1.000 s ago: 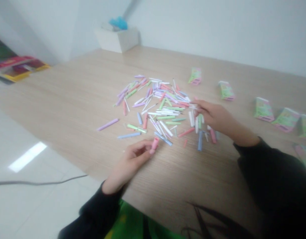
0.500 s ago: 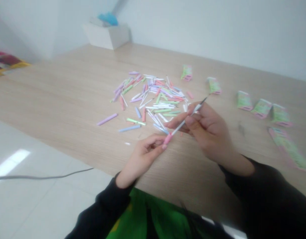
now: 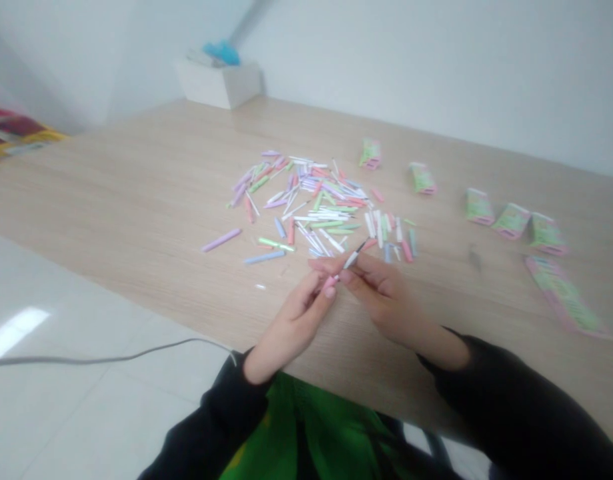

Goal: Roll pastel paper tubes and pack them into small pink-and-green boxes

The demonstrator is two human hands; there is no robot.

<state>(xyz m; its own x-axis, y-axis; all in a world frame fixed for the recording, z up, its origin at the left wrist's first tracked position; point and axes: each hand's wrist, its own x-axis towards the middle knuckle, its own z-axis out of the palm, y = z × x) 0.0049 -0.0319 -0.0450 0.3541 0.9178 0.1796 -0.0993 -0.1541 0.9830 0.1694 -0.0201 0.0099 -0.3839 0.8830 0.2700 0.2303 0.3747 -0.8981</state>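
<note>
Over the front of the table, my left hand is closed around a short pink pen barrel. My right hand pinches a white pen refill with a dark pointed tip, which slants up and to the right. The refill's lower end meets the upper end of the barrel, most of its thin white stem no longer showing between my hands. Just beyond my fingers lies a loose heap of pen parts, among them white refills and a purple barrel.
Several green and pink packs line the right side, with a flat pack closer to me. A white box holding something blue stands at the back left. A grey cable runs past the table's front-left edge.
My right hand has come down and left toward my left hand, sliding the white refill into the pink barrel. Pen parts previously behind my right hand now show. The view has shifted slightly.
</note>
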